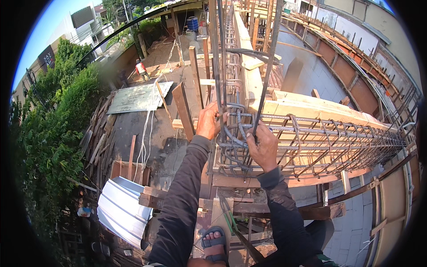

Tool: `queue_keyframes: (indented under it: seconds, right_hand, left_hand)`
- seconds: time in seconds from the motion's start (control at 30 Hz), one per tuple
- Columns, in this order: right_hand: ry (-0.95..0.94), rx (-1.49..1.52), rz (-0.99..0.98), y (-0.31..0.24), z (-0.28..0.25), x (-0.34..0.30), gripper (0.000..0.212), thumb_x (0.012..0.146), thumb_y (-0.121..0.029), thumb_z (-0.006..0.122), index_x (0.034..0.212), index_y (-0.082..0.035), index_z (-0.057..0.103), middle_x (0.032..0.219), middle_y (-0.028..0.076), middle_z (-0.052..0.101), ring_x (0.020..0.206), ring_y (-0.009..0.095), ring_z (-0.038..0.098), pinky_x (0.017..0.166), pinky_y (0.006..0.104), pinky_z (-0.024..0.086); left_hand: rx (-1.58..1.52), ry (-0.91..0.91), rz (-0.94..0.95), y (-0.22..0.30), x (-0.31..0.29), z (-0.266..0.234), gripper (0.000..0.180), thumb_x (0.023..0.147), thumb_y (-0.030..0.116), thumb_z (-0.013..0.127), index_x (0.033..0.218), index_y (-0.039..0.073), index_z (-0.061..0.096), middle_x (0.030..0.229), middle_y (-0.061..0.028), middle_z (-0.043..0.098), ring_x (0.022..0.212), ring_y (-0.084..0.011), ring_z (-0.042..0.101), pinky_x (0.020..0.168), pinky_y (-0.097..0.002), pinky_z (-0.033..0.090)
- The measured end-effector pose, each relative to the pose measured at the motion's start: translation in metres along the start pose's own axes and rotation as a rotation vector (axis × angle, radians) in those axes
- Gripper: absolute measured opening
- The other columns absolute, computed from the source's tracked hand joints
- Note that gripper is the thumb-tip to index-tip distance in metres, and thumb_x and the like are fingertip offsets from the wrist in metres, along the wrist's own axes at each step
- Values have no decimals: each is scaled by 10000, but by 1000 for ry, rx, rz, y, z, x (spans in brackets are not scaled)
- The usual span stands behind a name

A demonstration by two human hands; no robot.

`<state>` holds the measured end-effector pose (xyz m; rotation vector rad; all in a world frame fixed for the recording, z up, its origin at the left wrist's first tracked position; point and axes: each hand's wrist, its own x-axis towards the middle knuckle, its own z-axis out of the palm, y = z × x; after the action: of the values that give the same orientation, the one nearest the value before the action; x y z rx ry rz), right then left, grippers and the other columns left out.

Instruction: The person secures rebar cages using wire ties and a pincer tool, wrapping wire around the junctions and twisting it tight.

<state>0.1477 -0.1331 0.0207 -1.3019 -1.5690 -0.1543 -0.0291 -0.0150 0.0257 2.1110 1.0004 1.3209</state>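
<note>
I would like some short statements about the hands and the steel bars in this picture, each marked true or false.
1. The left hand grips an upright steel bar at the corner of the rebar cage. True.
2. The right hand rests on a hammer. False: it holds a dark upright bar among the cage bars.
3. The person wears dark long sleeves. True.
4. The foot is in a closed boot. False: it wears an open sandal with bare toes.
5. A corrugated metal sheet lies below, to the left. True.
</note>
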Motion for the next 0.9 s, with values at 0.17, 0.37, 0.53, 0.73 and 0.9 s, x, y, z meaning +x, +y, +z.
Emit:
queue_keyframes:
  seconds: [0.17,0.37,0.53,0.73,0.9]
  right_hand:
    - [-56,19,89,3,-10,0,73,773,-48,643,786,14,607,761,200,591,973,421,641,832,440,522]
    - [-11,-27,-13,1,-3,-3,79,769,-31,632,837,8,637,893,197,658,962,386,660,786,411,519]
    - [-15,-3,-17,0,-3,-1,83,772,-29,626,845,10,628,941,181,662,821,349,660,722,379,513]
    - [-10,-16,-58,0,-2,0,70,782,-32,627,839,8,628,916,179,658,875,360,669,719,387,516]
    - [-2,-28,-33,4,-8,1,69,783,-38,633,835,7,631,889,187,652,952,377,664,749,404,517]
  left_hand:
    - [-19,120,174,-4,3,23,251,782,100,741,944,-31,602,964,-184,670,823,-281,665,747,-362,523]
    - [-21,60,83,-14,0,18,346,794,127,762,1081,-29,648,970,-168,688,867,-286,689,763,-362,544]
    - [14,101,184,-18,2,18,329,782,115,769,1046,-45,657,983,-177,689,845,-289,697,747,-362,554]
    - [44,118,191,-14,-1,17,229,777,102,763,917,-50,664,1056,-193,685,911,-327,690,762,-384,548]
    - [40,120,209,-9,4,25,198,780,103,760,865,-47,663,1066,-202,681,948,-346,681,782,-406,539]
